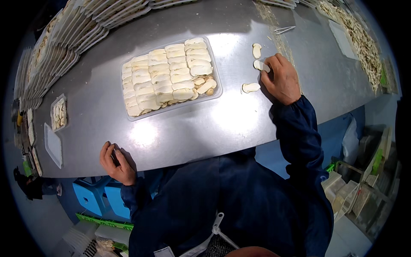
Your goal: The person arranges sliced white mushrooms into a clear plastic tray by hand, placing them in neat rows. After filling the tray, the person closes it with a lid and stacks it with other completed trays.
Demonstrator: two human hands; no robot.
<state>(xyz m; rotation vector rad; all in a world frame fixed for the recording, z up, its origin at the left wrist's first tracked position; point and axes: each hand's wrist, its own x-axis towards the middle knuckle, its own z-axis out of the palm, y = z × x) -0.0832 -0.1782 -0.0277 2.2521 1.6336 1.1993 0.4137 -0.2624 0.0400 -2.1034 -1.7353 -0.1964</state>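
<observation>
My right hand has thumb and fingertips on one end of a pale mushroom slice on the steel table. One mushroom slice lies just beyond it, and another slice sits nearer to me. Left of these is a clear plastic tray, filled with rows of overlapping mushroom slices. At the tray's near right corner, smaller browner pieces show uncovered. My left hand rests at the table's front edge with loosely bent fingers and nothing in it.
Stacked filled trays line the far left. A small filled tray and a white tray stand at left. White tweezers lie beyond my right hand, near a heap of slices. Blue stools stand below; a person is far left.
</observation>
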